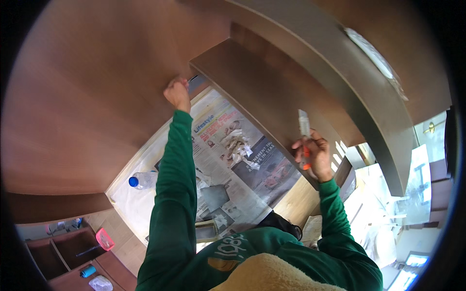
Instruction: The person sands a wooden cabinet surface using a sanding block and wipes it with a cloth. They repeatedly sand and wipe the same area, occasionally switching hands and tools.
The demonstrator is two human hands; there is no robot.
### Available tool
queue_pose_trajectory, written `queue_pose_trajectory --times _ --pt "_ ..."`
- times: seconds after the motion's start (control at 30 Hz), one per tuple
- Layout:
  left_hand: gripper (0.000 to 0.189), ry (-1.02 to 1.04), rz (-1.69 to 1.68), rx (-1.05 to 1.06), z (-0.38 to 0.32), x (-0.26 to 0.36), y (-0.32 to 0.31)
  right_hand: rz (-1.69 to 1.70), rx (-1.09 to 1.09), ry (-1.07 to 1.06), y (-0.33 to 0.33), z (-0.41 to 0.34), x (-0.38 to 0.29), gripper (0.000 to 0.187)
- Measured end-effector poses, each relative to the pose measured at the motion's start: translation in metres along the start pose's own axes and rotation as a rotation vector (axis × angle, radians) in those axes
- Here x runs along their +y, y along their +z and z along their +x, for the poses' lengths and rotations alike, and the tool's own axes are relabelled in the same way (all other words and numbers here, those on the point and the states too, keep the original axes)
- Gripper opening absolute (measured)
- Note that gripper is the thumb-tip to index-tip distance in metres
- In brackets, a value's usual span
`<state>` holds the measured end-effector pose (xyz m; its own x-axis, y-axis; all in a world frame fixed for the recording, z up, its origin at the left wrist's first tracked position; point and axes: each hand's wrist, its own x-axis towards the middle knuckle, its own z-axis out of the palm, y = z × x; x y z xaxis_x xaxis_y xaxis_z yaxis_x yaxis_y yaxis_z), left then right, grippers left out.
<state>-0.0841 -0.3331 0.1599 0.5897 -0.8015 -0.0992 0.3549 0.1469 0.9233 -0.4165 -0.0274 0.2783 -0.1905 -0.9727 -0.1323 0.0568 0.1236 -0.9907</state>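
My left hand [177, 94] is closed near the corner of a brown wooden shelf [247, 83]; a thin dark edge shows beside its fingers, and I cannot tell whether it is held. In my right hand [314, 154] is a utility knife [304, 127] with an orange and clear handle, its tip pointing up in front of the shelf. Beneath my arms, newspaper sheets [255, 196] bear a heap of crumpled paper scraps [238, 147] and a grey square sheet [214, 197].
A plastic bottle with a blue cap [142, 180] lies left of my left arm. A brown panel [91, 109] rises at left, and a curved board [327, 65] arches at upper right. At lower left are open compartments [60, 251] and a pink plastic container [105, 239].
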Motion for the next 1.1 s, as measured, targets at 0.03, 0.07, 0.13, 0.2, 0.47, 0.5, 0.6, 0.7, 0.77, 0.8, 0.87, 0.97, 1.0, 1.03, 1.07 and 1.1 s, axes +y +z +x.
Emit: queue_pose_trajectory --times 0.03,0.07,0.13,0.2,0.47,0.5,0.6,0.7,0.77,0.8,0.87,0.97,1.0,1.03,1.07,1.1 --pt "0.021 -0.007 -0.054 0.008 0.005 0.009 0.021 0.039 -0.029 -0.007 -0.001 -0.001 0.008 0.029" --pt "0.02 -0.089 0.024 0.033 0.004 0.013 0.037 0.046 -0.042 -0.009 -0.001 -0.001 0.016 0.028" --pt "0.018 -0.105 0.119 0.017 0.011 0.018 0.063 0.073 0.03 -0.034 -0.001 -0.003 0.026 0.028" --pt "0.015 0.133 0.416 0.116 0.016 0.014 0.073 0.129 0.06 -0.082 -0.001 -0.004 0.03 0.03" --pt "0.013 0.074 0.232 0.325 0.051 -0.016 0.084 0.093 0.002 -0.075 -0.001 -0.005 0.028 0.03" --pt "0.013 0.073 0.053 0.28 0.052 -0.016 0.086 0.097 0.012 -0.076 -0.001 -0.005 0.029 0.03" --pt "0.018 -0.045 -0.21 0.195 0.043 -0.008 0.08 0.124 -0.016 -0.126 -0.002 -0.004 0.032 0.031" --pt "0.027 -0.066 -0.096 0.113 0.016 0.0 0.049 0.132 -0.03 -0.121 -0.004 -0.003 0.035 0.032" --pt "0.034 -0.106 0.04 0.037 -0.005 0.002 0.023 0.113 -0.015 -0.093 -0.004 -0.003 0.035 0.033" --pt "0.038 -0.169 0.102 -0.004 -0.016 0.0 0.009 0.106 -0.015 -0.09 -0.003 -0.003 0.035 0.034" --pt "0.041 -0.304 0.238 -0.06 -0.022 0.003 -0.002 0.076 -0.013 -0.091 -0.002 -0.003 0.034 0.034" --pt "0.035 -0.196 0.226 -0.149 -0.011 0.011 0.007 0.082 0.0 -0.097 0.0 -0.004 0.033 0.034" --pt "0.032 -0.199 0.227 -0.163 -0.004 0.014 0.017 0.09 0.004 -0.098 0.0 -0.004 0.033 0.034" --pt "0.03 -0.237 0.222 -0.155 0.005 0.019 0.029 0.098 0.011 -0.101 0.001 -0.004 0.033 0.034" --pt "0.03 -0.249 0.216 -0.171 0.011 0.022 0.038 0.095 0.011 -0.1 0.001 -0.004 0.033 0.033" --pt "0.028 -0.319 0.223 -0.108 0.016 0.023 0.046 0.094 0.011 -0.104 0.001 -0.005 0.032 0.033"
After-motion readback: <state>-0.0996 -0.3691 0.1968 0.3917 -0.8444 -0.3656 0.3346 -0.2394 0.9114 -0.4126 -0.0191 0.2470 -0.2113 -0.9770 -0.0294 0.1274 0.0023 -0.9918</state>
